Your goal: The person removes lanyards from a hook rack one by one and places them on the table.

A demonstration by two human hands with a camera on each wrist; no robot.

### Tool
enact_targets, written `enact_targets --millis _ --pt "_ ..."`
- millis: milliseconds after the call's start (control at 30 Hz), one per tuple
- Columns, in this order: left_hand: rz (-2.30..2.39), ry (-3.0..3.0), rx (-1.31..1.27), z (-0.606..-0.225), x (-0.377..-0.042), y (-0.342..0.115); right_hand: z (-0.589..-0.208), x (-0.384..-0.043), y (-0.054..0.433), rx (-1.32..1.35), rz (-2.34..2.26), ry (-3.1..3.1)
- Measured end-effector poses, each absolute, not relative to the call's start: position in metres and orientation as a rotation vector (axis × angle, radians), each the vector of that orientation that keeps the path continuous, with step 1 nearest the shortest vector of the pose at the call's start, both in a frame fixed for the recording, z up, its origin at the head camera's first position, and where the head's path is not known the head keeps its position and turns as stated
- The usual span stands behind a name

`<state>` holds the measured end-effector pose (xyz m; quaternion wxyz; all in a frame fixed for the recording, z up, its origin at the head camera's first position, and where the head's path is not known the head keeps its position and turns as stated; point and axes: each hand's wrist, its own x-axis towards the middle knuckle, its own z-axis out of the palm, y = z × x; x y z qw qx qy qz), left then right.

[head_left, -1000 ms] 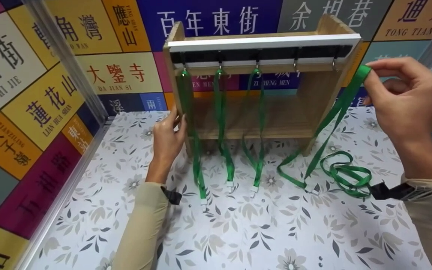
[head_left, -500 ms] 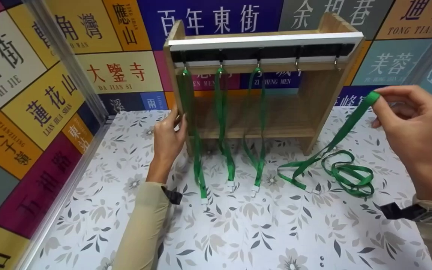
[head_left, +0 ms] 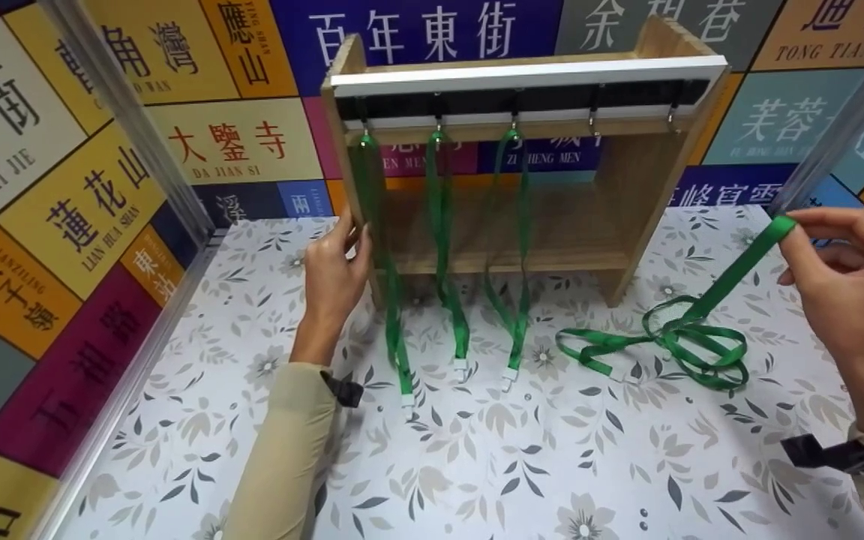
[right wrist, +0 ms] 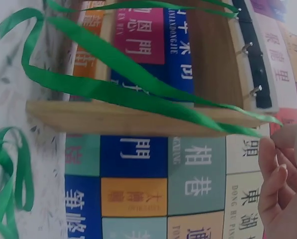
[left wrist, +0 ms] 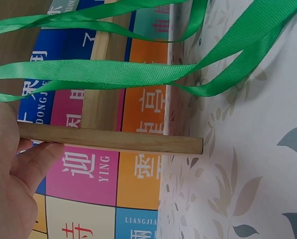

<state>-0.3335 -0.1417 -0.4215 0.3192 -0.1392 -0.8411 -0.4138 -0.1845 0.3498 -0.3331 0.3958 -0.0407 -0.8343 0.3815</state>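
My left hand (head_left: 338, 277) grips the left side panel of a wooden rack (head_left: 631, 187); the left wrist view shows that panel (left wrist: 138, 141) between thumb and fingers. Across the rack's top front runs a black-and-white strip with metal hooks. Green lanyards hang from the three left hooks, one of them at the middle (head_left: 443, 232), white clips low near the table. Two hooks on the right, including the end hook (head_left: 672, 120), carry nothing. Right of the rack, my right hand (head_left: 856, 277) pinches the looped end of another green lanyard (head_left: 739, 268), whose clip end lies on the table.
One more green lanyard (head_left: 739, 379) lies coiled on the flower-patterned table (head_left: 477, 465), overlapped by the held one in the head view. Behind and at the left stand walls (head_left: 244, 142) of coloured sign panels. A metal post (head_left: 814, 161) rises at the back right.
My right hand has moved down and to the right with the lanyard, away from the rack. The band now stretches across the coiled lanyard. My left hand keeps its hold on the panel.
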Motion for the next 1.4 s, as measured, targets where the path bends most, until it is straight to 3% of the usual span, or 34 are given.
enact_targets --millis 467,933,1200,1400 --pt "-1.080 -2.188 -0.374 -0.422 -0.334 -0.143 -0.394 -0.200 0.334 0.296 1.028 -2.486" --pt "-1.086 -2.198 -0.359 -0.422 -0.334 -0.141 -0.445 -0.276 0.304 0.383 0.864 -2.999" --pt "-1.078 -2.185 -0.382 -0.422 -0.332 -0.140 -0.455 -0.287 0.303 0.377 0.730 -3.020" --pt "-1.059 -2.206 -0.359 -0.423 -0.332 -0.142 -0.442 -0.283 0.302 0.377 0.789 -3.063"
